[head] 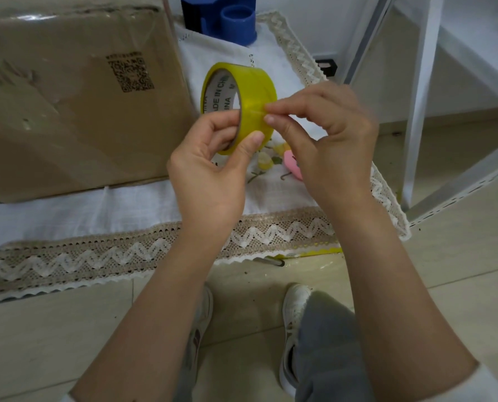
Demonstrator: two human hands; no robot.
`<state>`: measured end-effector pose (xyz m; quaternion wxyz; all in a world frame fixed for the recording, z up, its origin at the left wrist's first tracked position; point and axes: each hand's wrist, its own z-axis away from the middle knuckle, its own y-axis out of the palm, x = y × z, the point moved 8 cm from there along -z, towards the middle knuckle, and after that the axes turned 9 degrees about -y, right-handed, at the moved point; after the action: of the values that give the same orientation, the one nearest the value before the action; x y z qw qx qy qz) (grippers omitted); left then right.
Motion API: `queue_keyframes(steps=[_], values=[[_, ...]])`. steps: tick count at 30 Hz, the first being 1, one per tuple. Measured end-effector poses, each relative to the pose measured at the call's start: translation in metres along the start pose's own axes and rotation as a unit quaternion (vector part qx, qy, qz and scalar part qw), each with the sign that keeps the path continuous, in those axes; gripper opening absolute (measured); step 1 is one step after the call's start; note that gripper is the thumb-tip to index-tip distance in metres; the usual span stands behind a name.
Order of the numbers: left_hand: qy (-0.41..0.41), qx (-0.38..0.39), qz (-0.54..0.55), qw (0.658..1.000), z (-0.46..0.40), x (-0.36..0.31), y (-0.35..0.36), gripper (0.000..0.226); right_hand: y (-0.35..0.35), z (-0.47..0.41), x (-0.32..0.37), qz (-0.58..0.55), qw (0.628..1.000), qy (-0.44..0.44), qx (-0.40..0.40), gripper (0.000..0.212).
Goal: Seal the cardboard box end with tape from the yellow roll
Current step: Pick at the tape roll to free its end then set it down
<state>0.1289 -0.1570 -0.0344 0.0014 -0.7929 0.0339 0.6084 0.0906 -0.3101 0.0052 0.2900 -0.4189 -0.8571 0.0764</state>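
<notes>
A yellow tape roll (253, 91) with a printed cardboard core is held up over the cloth, just right of the cardboard box (76, 97). My left hand (213, 166) grips the roll from below, fingers through the core and thumb on the outer face. My right hand (326, 134) pinches at the tape's surface on the roll's right side with thumb and fingertips. The large brown box lies on the cloth at the left, with clear tape along its top and a printed code on its facing side.
A white cloth with a lace zigzag border (155, 250) covers the low surface. A blue tape dispenser (227, 18) stands behind the roll. White metal frame legs (419, 111) rise at the right. A pink item (292, 166) lies under my hands. My shoes (294, 303) are on the tiled floor.
</notes>
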Motion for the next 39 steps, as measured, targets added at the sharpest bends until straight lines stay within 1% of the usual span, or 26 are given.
queue_keyframes(steps=[3,6,9,13,15,18,22,25,29,32,35,39], values=[[0.001,-0.001,-0.005,1.0,0.0,0.001,0.0,0.024,0.001,0.0,0.006,0.043,0.998,-0.036,-0.003,0.006],[-0.003,-0.003,-0.002,1.0,0.0,0.002,-0.001,0.022,0.007,0.003,0.01,0.067,0.997,-0.046,0.005,0.008],[-0.01,-0.005,0.003,1.0,0.0,0.004,-0.001,0.022,0.011,0.004,0.009,0.057,0.997,-0.042,0.011,0.009],[-0.039,-0.003,0.041,0.998,-0.003,0.01,-0.002,0.021,0.01,0.005,0.005,0.012,0.999,-0.033,0.001,0.013],[-0.042,-0.001,0.039,0.998,-0.004,0.01,-0.003,0.022,0.01,0.005,0.004,0.003,0.999,-0.032,-0.001,0.017],[-0.037,0.015,0.029,0.999,-0.005,0.007,-0.004,0.021,0.009,0.004,0.004,-0.001,0.999,-0.035,-0.009,0.013],[-0.025,0.045,0.009,0.999,-0.005,0.002,-0.002,0.023,0.003,0.002,0.007,0.024,0.998,-0.054,-0.023,0.007],[-0.029,0.057,0.018,0.998,-0.005,0.003,0.0,0.023,0.005,0.004,0.011,0.052,0.996,-0.072,-0.013,0.011],[-0.033,0.065,-0.004,0.997,-0.004,0.001,0.002,0.023,0.011,0.006,0.004,0.033,0.999,-0.031,0.009,0.013],[-0.018,0.087,-0.068,0.994,-0.002,0.0,0.006,0.03,0.011,0.008,-0.002,0.013,1.0,0.016,0.018,0.011],[-0.01,0.049,-0.133,0.99,0.001,0.001,0.006,0.025,0.014,0.008,-0.006,0.014,0.997,0.051,0.047,0.01],[-0.022,0.006,-0.159,0.987,-0.001,0.0,0.004,0.023,0.018,0.009,-0.003,-0.013,0.995,0.07,0.076,0.01]])
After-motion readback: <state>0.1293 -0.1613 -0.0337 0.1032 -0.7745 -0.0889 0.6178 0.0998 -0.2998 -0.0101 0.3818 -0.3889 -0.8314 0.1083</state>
